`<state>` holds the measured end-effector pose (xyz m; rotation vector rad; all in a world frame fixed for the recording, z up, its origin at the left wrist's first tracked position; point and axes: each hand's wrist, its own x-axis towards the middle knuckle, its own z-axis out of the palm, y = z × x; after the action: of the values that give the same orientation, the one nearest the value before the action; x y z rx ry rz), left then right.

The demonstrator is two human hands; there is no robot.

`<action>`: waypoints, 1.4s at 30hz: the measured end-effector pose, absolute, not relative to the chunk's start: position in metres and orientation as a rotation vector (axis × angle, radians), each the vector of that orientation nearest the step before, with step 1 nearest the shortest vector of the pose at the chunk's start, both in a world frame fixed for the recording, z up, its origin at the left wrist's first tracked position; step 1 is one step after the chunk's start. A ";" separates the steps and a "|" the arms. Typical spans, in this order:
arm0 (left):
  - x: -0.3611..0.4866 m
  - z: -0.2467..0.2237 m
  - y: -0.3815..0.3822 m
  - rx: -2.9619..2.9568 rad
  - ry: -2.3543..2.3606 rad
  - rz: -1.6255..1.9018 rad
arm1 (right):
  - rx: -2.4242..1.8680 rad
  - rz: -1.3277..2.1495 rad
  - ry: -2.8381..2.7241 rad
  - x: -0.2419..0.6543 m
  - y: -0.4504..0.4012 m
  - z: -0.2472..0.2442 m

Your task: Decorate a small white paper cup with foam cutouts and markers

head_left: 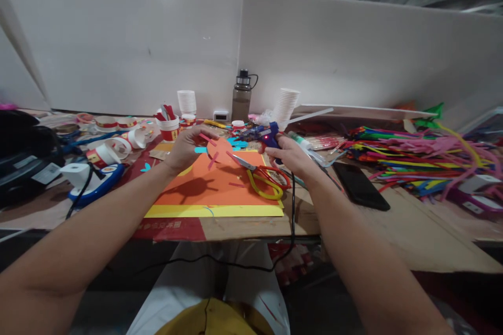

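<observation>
My left hand (pixel 188 147) is closed on an orange paper cutout (pixel 220 151) with pink strips on it, held above a sheet of orange paper (pixel 188 186). In my right hand (pixel 291 154) is a blue hot glue gun (pixel 267 135) with a small red light; its nozzle points left, towards the cutout. A black cord (pixel 293 209) hangs from the glue gun over the table edge. Below the glue gun lie scissors (pixel 271 177) with red and yellow handles, on the orange paper. Under that sheet, yellow paper (pixel 212 211) shows along the front.
A dark water bottle (pixel 241 99) and stacked white paper cups (pixel 286 107) stand at the back. Colourful pipe cleaners (pixel 408 159) are piled at the right, near a black phone (pixel 360 186). Paper cups (pixel 104 154) and a blue power strip (pixel 98 188) are at left.
</observation>
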<state>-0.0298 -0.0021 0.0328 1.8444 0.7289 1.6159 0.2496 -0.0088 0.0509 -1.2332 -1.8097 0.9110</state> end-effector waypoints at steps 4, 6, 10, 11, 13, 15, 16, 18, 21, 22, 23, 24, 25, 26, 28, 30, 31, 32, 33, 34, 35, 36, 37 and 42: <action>-0.029 0.032 -0.001 1.789 0.776 1.652 | -1.763 0.534 -1.772 0.256 0.015 0.037; -0.028 0.033 -0.002 1.782 0.780 1.635 | -1.915 0.433 -1.775 0.259 0.025 0.031; -0.025 0.035 -0.006 1.779 0.787 1.617 | -2.068 0.273 -1.760 0.261 0.030 0.025; -0.024 0.035 -0.007 1.777 0.792 1.618 | -2.096 0.214 -1.747 0.260 0.028 0.025; -0.024 0.035 -0.007 1.776 0.802 1.616 | -2.034 0.079 -1.746 0.256 0.020 0.029; -0.025 0.034 -0.007 1.785 0.814 1.605 | -1.737 -0.010 -1.807 0.246 0.007 0.034; -0.026 0.034 -0.006 1.794 0.819 1.598 | -1.509 0.029 -1.840 0.240 -0.001 0.038; -0.027 0.033 -0.005 1.808 0.823 1.594 | -1.128 0.125 -1.916 0.226 -0.018 0.043; -0.027 0.033 -0.004 1.812 0.824 1.587 | -0.858 0.097 -2.070 0.209 -0.040 0.048; -0.027 0.033 -0.004 1.811 0.825 1.581 | -0.840 0.082 -2.101 0.205 -0.045 0.048; -0.027 0.032 -0.003 1.810 0.828 1.574 | -0.840 0.061 -2.132 0.202 -0.048 0.047; -0.027 0.032 -0.003 1.809 0.831 1.566 | -0.852 0.041 -2.154 0.200 -0.050 0.046; -0.027 0.031 -0.003 1.807 0.831 1.560 | -0.867 0.023 -2.172 0.199 -0.050 0.045; -0.026 0.031 -0.003 1.801 0.829 1.558 | -0.879 0.007 -2.187 0.199 -0.050 0.043; -0.026 0.031 -0.003 1.782 0.822 1.552 | -0.889 -0.013 -2.206 0.199 -0.049 0.041; -0.027 0.031 -0.004 1.771 0.822 1.541 | -0.884 -0.021 -2.225 0.200 -0.049 0.039; -0.027 0.031 -0.004 1.772 0.830 1.536 | -0.880 -0.026 -2.231 0.200 -0.049 0.039; -0.027 0.032 -0.004 1.778 0.841 1.531 | -0.877 -0.030 -2.231 0.200 -0.049 0.039; -0.027 0.032 -0.005 1.787 0.853 1.531 | -0.870 -0.035 -2.226 0.200 -0.049 0.039; -0.027 0.032 -0.005 1.793 0.864 1.533 | -0.864 -0.037 -2.215 0.200 -0.050 0.039; -0.027 0.032 -0.005 1.798 0.873 1.535 | -0.859 -0.036 -2.202 0.199 -0.050 0.039; -0.027 0.032 -0.005 1.801 0.879 1.534 | -0.856 -0.032 -2.192 0.199 -0.051 0.040; -0.027 0.032 -0.005 1.803 0.882 1.530 | -0.856 -0.025 -2.190 0.199 -0.052 0.040; -0.027 0.031 -0.003 1.776 0.865 1.526 | -0.848 0.086 -2.123 0.201 -0.050 0.044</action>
<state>-0.0274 -0.0032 0.0307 1.7761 0.8655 1.5257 0.2009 -0.0505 0.0438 -0.8480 -2.1226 0.0862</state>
